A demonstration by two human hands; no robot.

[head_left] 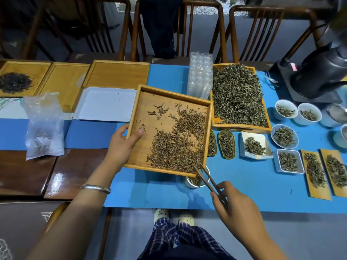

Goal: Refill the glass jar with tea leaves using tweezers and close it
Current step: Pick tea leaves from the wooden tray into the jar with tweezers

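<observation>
My left hand [123, 142] grips the left rim of a square wooden tray [142, 156], held tilted above the blue mat, thumb inside the tray. Brown tea leaves [180, 143] are heaped toward its lower right corner. The glass jar [189, 182] stands open on the mat under that corner, partly hidden by the tray, with some leaves inside. My right hand [234, 205] holds wooden tweezers [208, 180], whose tips reach the tray's lower right corner above the jar mouth. No lid is visible.
A larger tray of green tea [238, 96] sits behind on the right, with a stack of clear plastic cups [200, 76], small dishes of tea [284, 136] and a black kettle [319, 72]. Left lie a white tray [105, 105], wooden trays and a plastic bag [44, 126].
</observation>
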